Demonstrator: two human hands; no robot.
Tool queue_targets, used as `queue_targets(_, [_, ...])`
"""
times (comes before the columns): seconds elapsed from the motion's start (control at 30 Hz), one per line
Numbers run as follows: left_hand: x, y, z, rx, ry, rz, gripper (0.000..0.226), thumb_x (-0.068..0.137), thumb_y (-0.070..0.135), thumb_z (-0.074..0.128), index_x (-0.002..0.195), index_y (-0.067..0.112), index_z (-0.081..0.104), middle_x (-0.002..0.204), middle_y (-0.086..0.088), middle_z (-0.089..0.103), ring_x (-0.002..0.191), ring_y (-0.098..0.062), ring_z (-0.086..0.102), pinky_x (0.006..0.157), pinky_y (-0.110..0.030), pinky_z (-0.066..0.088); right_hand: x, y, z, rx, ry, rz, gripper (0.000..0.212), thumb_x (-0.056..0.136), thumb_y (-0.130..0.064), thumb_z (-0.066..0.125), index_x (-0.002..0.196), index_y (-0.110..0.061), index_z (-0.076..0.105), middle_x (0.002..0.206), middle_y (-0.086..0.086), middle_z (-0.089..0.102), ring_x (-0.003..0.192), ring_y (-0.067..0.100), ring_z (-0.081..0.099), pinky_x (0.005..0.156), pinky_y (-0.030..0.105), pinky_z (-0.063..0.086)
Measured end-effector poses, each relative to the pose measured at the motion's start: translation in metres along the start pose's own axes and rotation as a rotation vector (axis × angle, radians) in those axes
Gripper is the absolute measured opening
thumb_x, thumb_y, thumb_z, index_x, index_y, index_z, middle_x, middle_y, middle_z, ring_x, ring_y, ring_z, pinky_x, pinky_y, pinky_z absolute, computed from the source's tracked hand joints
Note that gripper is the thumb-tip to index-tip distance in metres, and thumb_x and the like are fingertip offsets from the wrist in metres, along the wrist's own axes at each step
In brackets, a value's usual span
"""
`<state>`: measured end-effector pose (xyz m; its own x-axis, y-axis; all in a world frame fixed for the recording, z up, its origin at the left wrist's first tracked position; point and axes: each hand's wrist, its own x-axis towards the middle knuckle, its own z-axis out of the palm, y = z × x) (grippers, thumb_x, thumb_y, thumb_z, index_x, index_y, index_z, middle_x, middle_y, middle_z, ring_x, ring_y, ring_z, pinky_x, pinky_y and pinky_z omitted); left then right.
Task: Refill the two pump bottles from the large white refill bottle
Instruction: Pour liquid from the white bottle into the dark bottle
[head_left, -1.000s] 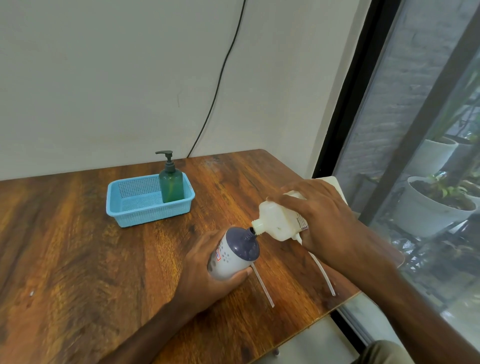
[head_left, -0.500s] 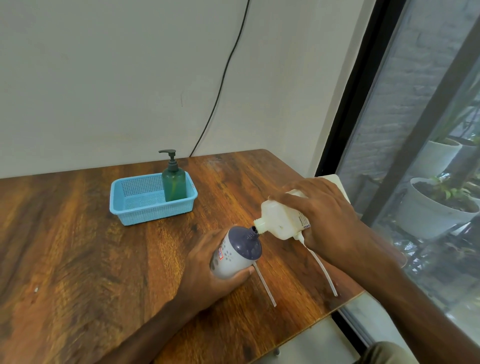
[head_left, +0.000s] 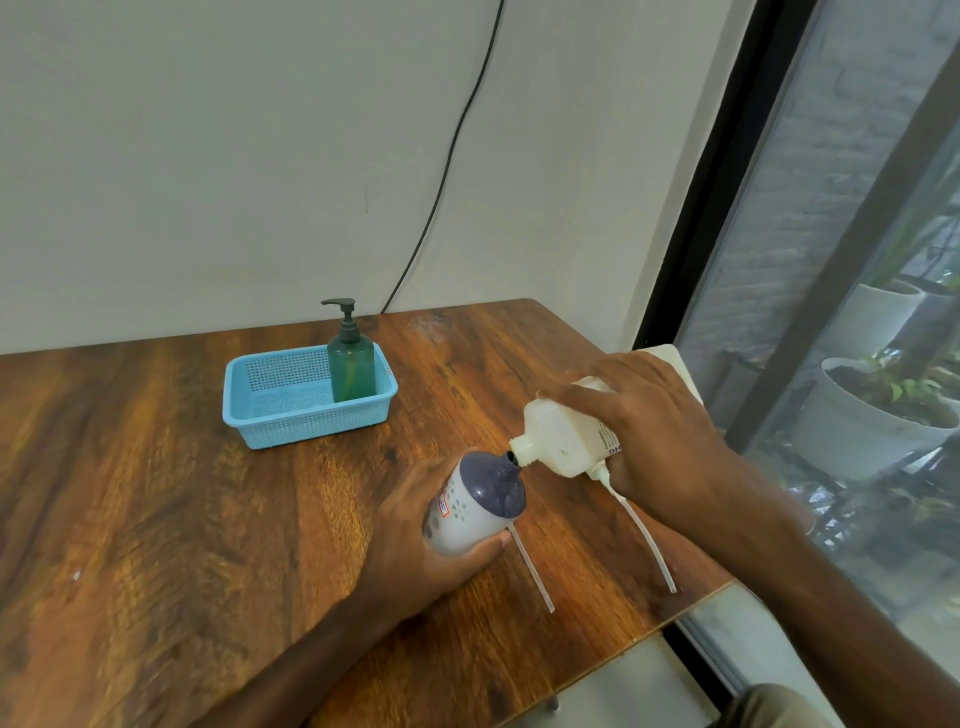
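Right hand (head_left: 654, 431) grips the tipped white refill bottle (head_left: 563, 441), spout touching the purple-topped bottle (head_left: 475, 504) gripped in the left hand (head_left: 415, 551).

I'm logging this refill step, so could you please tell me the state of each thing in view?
Purple-topped bottle: pump off, neck open, gripped by left hand.
Large white refill bottle: uncapped, tipped, spout at that bottle's neck, gripped by right hand.
Green pump bottle: upright, pump on, standing in blue basket.
Two pump tubes: lying on the table.
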<state>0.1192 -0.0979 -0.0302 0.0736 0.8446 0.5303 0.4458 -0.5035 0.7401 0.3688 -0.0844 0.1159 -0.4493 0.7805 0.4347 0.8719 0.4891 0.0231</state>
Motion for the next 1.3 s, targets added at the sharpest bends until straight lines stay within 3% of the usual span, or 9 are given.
queue_targets(0.2, [0.0,-0.001,0.0,0.012,0.003,-0.002,0.084,0.068,0.056,0.094,0.14,0.031,0.058,0.13,0.018,0.061,0.121,-0.008,0.062,0.095,-0.036,0.057,0.002,0.003,0.004,-0.032,0.094,-0.078,0.094,0.044,-0.011,0.102,0.129,-0.027,0.067,0.122,0.012,0.069,0.114,0.041,0.065,0.097,0.062,0.048])
queue_targets(0.33, [-0.001,-0.001,0.0,0.01,0.011,-0.007,0.084,0.067,0.057,0.093,0.14,0.033,0.057,0.13,0.019,0.061,0.121,-0.007,0.062,0.096,-0.036,0.058,0.004,0.002,0.005,-0.019,0.183,-0.149,0.107,0.034,-0.006,0.104,0.126,-0.029,0.055,0.114,0.017,0.072,0.104,0.047,0.069,0.087,0.069,0.051])
queue_targets(0.43, [0.0,0.0,0.0,0.013,0.014,-0.011,0.084,0.067,0.057,0.093,0.139,0.035,0.057,0.13,0.02,0.061,0.121,-0.006,0.061,0.096,-0.034,0.057,0.006,0.001,0.005,-0.049,0.233,-0.191,0.099,0.027,-0.004,0.105,0.118,-0.017,0.068,0.106,0.02,0.073,0.094,0.048,0.071,0.079,0.068,0.053])
queue_targets(0.63, [0.0,0.002,-0.001,-0.02,0.012,-0.019,0.083,0.067,0.056,0.094,0.138,0.029,0.059,0.128,0.019,0.063,0.12,-0.006,0.063,0.095,-0.03,0.057,0.011,-0.007,-0.004,-0.061,0.154,-0.134,0.087,0.038,-0.01,0.103,0.119,-0.023,0.072,0.114,0.013,0.072,0.106,0.042,0.067,0.091,0.063,0.051])
queue_targets(0.77, [0.0,0.004,-0.002,-0.029,0.021,-0.019,0.079,0.067,0.052,0.095,0.135,0.036,0.057,0.128,0.023,0.062,0.12,-0.003,0.061,0.093,-0.022,0.055,0.016,-0.013,-0.011,-0.098,0.159,-0.153,0.087,0.034,-0.009,0.103,0.115,-0.022,0.074,0.109,0.014,0.072,0.102,0.042,0.068,0.087,0.062,0.053])
queue_targets(0.93, [0.002,0.003,-0.002,-0.043,0.016,-0.017,0.079,0.068,0.05,0.096,0.136,0.03,0.06,0.126,0.017,0.065,0.117,-0.01,0.065,0.092,-0.03,0.058,0.021,-0.02,-0.015,-0.16,0.152,-0.159,0.088,0.029,-0.01,0.104,0.111,-0.024,0.076,0.104,0.012,0.074,0.098,0.039,0.07,0.085,0.058,0.055])
queue_targets(1.1, [0.001,0.003,-0.002,-0.053,0.023,-0.029,0.081,0.067,0.05,0.096,0.137,0.03,0.059,0.127,0.019,0.064,0.119,-0.007,0.064,0.093,-0.021,0.055,0.028,-0.028,-0.019,-0.197,0.116,-0.162,0.088,0.023,-0.012,0.105,0.106,-0.023,0.078,0.1,0.013,0.075,0.093,0.039,0.072,0.081,0.057,0.057])
queue_targets(1.3, [0.001,0.002,-0.003,-0.067,0.026,-0.035,0.081,0.067,0.052,0.096,0.136,0.035,0.058,0.128,0.023,0.064,0.119,-0.004,0.063,0.09,-0.019,0.056,0.035,-0.039,-0.029,-0.243,-0.048,-0.114,0.082,0.044,-0.016,0.102,0.119,-0.028,0.073,0.118,0.01,0.072,0.113,0.036,0.065,0.099,0.053,0.048])
